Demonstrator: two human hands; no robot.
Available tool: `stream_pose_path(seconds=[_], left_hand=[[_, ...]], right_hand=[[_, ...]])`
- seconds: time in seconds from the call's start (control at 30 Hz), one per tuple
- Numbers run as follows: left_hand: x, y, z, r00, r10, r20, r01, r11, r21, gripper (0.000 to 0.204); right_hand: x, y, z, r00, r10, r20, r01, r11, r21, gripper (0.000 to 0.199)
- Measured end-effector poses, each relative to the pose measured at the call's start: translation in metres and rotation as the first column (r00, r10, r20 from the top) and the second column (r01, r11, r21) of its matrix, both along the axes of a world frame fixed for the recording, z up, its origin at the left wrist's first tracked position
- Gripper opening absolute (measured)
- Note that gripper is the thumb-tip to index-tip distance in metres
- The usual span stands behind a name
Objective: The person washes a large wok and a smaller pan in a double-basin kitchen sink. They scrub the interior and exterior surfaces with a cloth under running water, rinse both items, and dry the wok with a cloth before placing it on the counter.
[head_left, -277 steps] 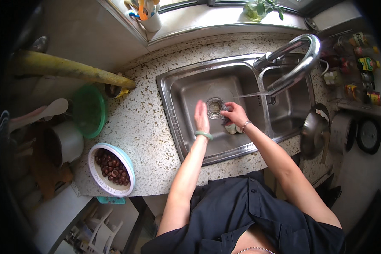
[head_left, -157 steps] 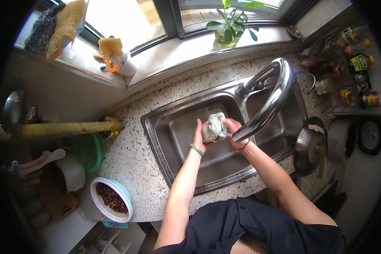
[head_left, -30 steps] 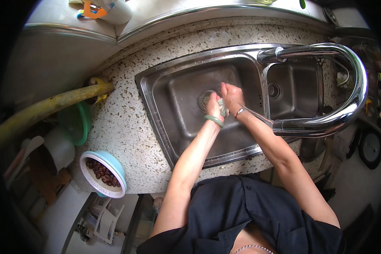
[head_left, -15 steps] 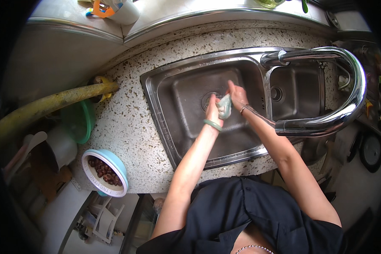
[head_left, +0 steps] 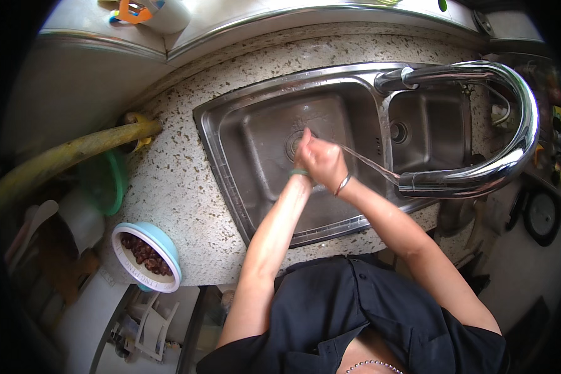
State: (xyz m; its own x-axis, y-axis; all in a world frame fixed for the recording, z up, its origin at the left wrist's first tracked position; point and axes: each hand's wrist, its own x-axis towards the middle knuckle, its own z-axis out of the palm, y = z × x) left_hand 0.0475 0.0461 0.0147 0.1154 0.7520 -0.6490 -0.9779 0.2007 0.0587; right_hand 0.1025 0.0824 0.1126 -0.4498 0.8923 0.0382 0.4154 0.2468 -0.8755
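Over the large sink basin [head_left: 274,215], my two hands are pressed together near the drain. My right hand [head_left: 328,163] is closed and lies over my left hand [head_left: 303,151], covering most of it. Whatever lies between them is hidden. A thin stream of water [head_left: 371,163] runs slantwise from the chrome faucet [head_left: 442,184] to my right hand. On my left wrist is a green bangle [head_left: 300,172], and a silver bracelet [head_left: 343,183] circles the right wrist.
A small second basin [head_left: 433,118] sits to the right under the curved faucet. On the speckled counter, a light blue and white bowl [head_left: 174,249] holds dark reddish-brown pieces. A yellow pipe [head_left: 75,149], a green lid-like thing [head_left: 115,184] and a white container [head_left: 84,218] stand at the left.
My hands were apart around a pale green-white, soft-looking thing. Now they are closed together, and that thing is out of sight. The whole view has shifted slightly.
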Motion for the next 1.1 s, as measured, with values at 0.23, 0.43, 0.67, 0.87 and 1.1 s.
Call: stream_pose_path(seconds=[0.23, 0.43, 0.67, 0.87, 1.1], left_hand=[[0.019, 0.008, 0.006, 0.977, -0.127, -0.170, 0.068, 0.947, -0.314, 0.026], [-0.007, 0.010, -0.026, 0.919, -0.237, -0.314, 0.152, 0.950, -0.271, 0.039], [0.013, 0.006, 0.040, 0.937, -0.146, -0.318, 0.031, 0.940, -0.341, 0.033], [-0.066, 0.012, -0.003, 0.192, -0.212, -0.958, 0.254, 0.954, -0.160, 0.039], [-0.061, -0.008, -0.053, -0.458, -0.693, -0.557, -0.053, 0.646, -0.761, 0.061]], right_hand=[[0.026, 0.042, -0.043, 0.892, -0.130, 0.432, 0.144, 0.990, 0.000, 0.039], [0.003, -0.022, 0.001, 0.995, -0.001, 0.104, 0.000, 1.000, 0.010, 0.027], [0.041, 0.045, -0.056, 0.910, -0.099, 0.403, 0.215, 0.943, -0.255, 0.039], [0.061, 0.067, -0.086, 0.975, -0.035, 0.218, 0.009, 0.993, 0.119, 0.014], [0.104, 0.038, -0.151, 0.403, 0.051, 0.914, -0.389, 0.913, 0.120, 0.014]])
